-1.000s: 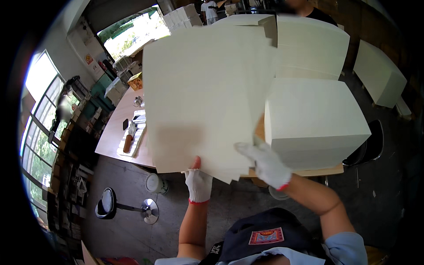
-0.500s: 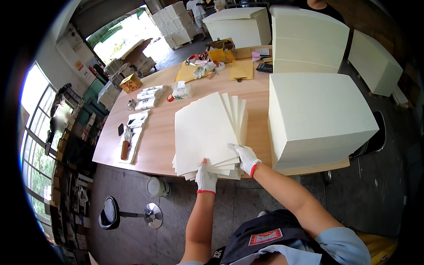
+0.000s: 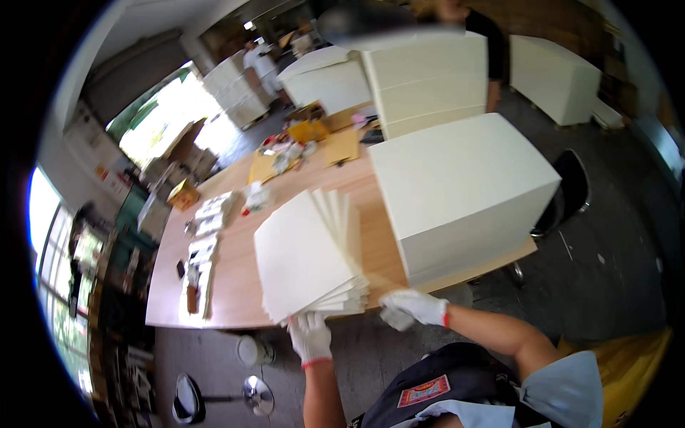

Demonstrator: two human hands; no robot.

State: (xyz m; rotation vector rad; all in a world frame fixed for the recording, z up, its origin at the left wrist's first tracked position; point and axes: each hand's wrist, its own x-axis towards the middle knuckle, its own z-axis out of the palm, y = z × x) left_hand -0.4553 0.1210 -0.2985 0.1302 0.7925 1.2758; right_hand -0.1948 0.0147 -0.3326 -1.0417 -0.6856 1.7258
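Fanned sheets of cream-white paper (image 3: 300, 246) lie near the front edge of the wooden table, their corners spread at the far right and near side. My left hand (image 3: 311, 338), in a white glove with a red cuff, is closed at their near edge. To the right of the sheets, my gloved right hand (image 3: 419, 307) is off them, by the table's front edge. Its fingers are smeared by motion, and a pale streak runs between it and the sheets. Right of the fan stands a tall block of stacked paper (image 3: 457, 185).
More paper stacks (image 3: 435, 82) stand behind. Brown envelopes (image 3: 342, 148), a yellow box (image 3: 309, 127) and white packets (image 3: 207, 246) occupy the table's far and left parts. A stool (image 3: 187, 399) and a bucket (image 3: 253, 351) are on the floor. Two other people are farther back.
My right hand has come off the sheets and swung right, toward me. My left hand stays at their near edge. The whole view has shifted and turned, so the table appears lower and farther left.
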